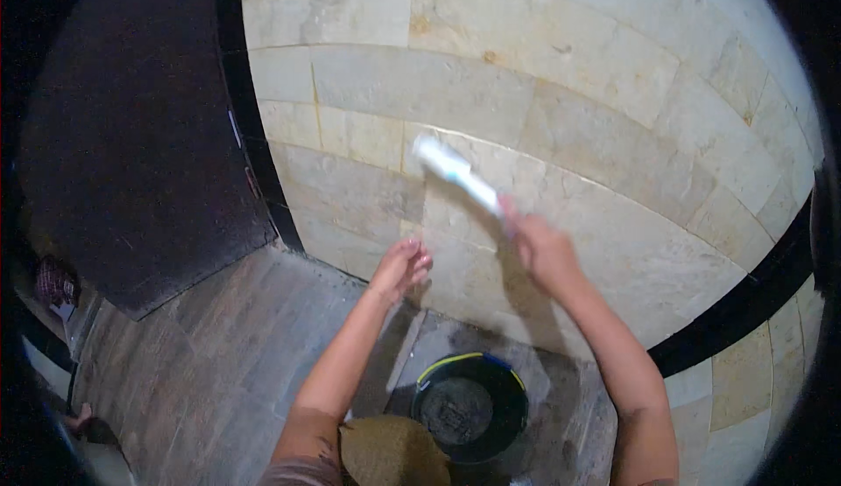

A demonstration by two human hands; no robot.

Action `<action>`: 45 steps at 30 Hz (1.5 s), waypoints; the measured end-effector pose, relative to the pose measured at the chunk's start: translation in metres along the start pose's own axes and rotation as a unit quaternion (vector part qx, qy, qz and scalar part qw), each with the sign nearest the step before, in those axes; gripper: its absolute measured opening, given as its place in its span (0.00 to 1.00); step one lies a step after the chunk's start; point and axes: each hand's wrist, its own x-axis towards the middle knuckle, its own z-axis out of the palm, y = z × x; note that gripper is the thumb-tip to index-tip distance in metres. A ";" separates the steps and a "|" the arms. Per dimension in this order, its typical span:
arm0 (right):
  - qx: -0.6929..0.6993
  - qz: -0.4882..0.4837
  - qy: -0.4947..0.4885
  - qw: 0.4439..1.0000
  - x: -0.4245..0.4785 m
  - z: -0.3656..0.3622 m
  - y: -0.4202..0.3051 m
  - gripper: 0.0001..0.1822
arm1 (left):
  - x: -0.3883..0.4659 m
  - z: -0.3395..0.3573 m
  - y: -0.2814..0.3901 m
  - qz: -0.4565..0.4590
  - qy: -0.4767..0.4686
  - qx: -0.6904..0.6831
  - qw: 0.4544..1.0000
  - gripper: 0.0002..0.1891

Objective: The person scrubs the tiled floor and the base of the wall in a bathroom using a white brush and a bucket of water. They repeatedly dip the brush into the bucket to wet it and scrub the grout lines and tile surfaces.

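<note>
My right hand [545, 246] grips the handle of a white brush [453, 165], blurred by motion, with its head at the wall of pale stone tiles [460, 92]. Whether the bristles touch the tiles cannot be told. Lower and to the left, my left hand [401, 266] is raised close to the wall with its fingers curled and nothing visible in it. Beneath my hands a black bucket [516, 414] with a yellow and blue rim or handle stands on the floor; dark matter covers its bottom.
A dark door or panel [131, 131] rises at the left beside black trim [263, 164]. Brownish floor tiles [217, 348] lie below it. A curved black band [716, 328] edges the wall at the right. Part of a person's foot or hand [80, 417] shows at the lower left.
</note>
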 end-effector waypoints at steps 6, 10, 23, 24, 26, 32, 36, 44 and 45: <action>-0.060 0.001 -0.167 0.984 -0.041 0.076 0.007 0.29 | 0.032 -0.044 -0.062 -0.167 0.012 -0.251 0.953 0.19; 0.044 0.024 0.029 0.998 -0.021 0.050 0.002 0.25 | 0.046 -0.039 -0.075 -0.189 0.063 -0.322 0.925 0.23; 0.037 0.065 -0.043 0.996 -0.084 0.063 0.044 0.22 | 0.048 -0.050 -0.114 -0.248 0.084 -0.303 0.916 0.25; -0.005 0.051 -0.119 0.992 -0.103 0.076 0.066 0.24 | 0.051 -0.042 -0.111 -0.245 0.073 -0.300 0.919 0.24; -0.075 0.021 -0.227 0.971 -0.123 0.078 0.073 0.27 | 0.049 -0.018 -0.103 -0.245 0.081 -0.286 0.923 0.25; 0.056 0.112 0.130 0.984 -0.118 0.033 0.065 0.24 | 0.032 -0.017 -0.091 -0.257 -0.013 -0.246 0.934 0.26; -0.002 0.085 0.024 0.996 -0.171 0.060 0.116 0.22 | 0.032 0.025 -0.081 -0.253 -0.024 -0.232 0.939 0.26; 0.025 0.100 0.183 0.978 -0.135 0.002 0.093 0.24 | 0.019 0.014 -0.088 -0.279 -0.044 -0.241 0.929 0.24; 0.041 0.115 0.206 0.971 -0.130 -0.004 0.088 0.25 | 0.018 0.015 -0.086 -0.273 -0.033 -0.235 0.932 0.24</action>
